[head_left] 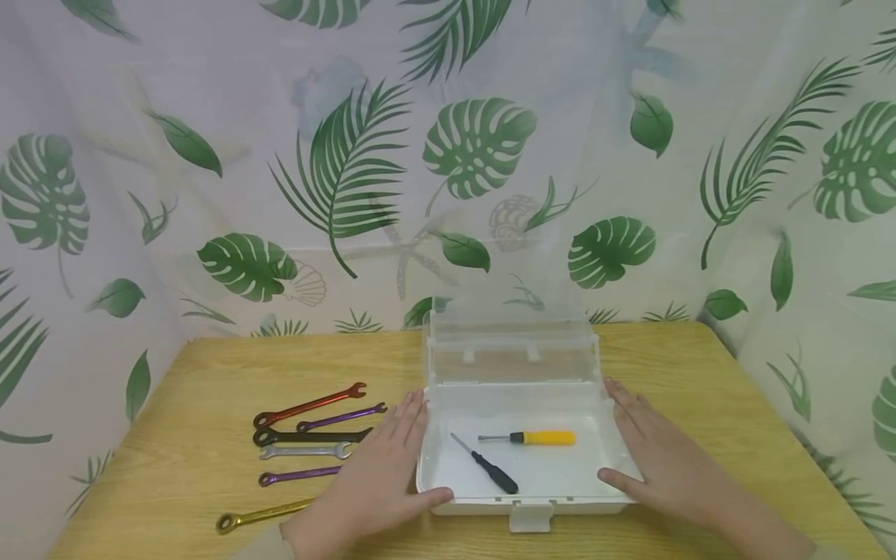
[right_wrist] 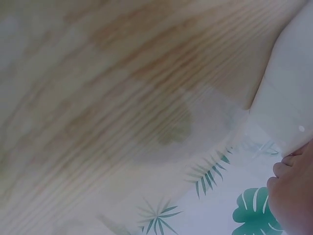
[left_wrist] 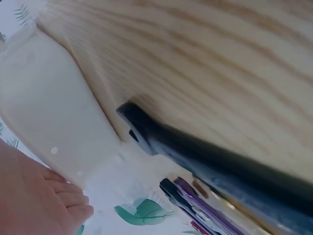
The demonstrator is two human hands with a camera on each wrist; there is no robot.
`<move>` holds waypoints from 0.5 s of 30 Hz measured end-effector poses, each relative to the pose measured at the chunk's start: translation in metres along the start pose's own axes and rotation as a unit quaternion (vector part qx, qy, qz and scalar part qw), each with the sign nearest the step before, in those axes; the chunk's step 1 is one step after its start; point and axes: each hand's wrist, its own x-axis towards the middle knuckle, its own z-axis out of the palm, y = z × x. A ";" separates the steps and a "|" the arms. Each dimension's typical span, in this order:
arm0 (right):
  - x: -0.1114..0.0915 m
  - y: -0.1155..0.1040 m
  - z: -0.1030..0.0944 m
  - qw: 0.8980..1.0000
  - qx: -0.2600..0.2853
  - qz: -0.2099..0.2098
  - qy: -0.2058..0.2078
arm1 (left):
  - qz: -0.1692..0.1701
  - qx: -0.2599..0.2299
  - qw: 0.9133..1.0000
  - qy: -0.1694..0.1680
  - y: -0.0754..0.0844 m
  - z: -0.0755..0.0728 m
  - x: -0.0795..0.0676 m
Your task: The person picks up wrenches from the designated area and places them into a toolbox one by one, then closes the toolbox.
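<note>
A white toolbox with its clear lid raised stands on the table, its front latch hanging down. Inside lie a screwdriver with a yellow handle and a screwdriver with a black handle. My left hand rests along the box's left side, fingers extended, thumb at the front left corner. Against the right side lies my right hand, its fingers also extended and its thumb over the rim. In the wrist views, the left fingers and right fingers touch the outer walls.
Left of the box lie several combination wrenches: a red one, a black one, a silver one, purple ones and a gold one. The left hand partly covers some. Behind the wooden table hangs a leaf-patterned curtain.
</note>
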 end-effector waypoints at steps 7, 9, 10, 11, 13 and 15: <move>0.001 0.000 0.001 1.000 -0.007 -0.001 0.005 | 0.010 -0.056 0.998 0.006 -0.011 -0.003 -0.001; 0.001 0.001 0.001 1.000 -0.007 -0.003 0.009 | 0.008 -0.083 0.996 0.018 -0.015 -0.003 -0.001; 0.000 0.001 0.001 1.000 -0.007 -0.003 0.010 | 0.007 -0.090 0.996 0.028 -0.017 -0.003 -0.001; 0.000 0.001 0.002 1.000 -0.008 -0.004 0.010 | 0.005 -0.096 0.995 0.039 -0.018 -0.002 -0.001; 0.000 0.001 0.004 1.000 -0.009 -0.014 0.023 | -0.001 -0.104 0.993 0.059 -0.022 -0.002 -0.002; -0.001 0.001 0.005 0.999 -0.011 -0.019 0.030 | -0.008 -0.107 0.991 0.078 -0.025 -0.003 -0.002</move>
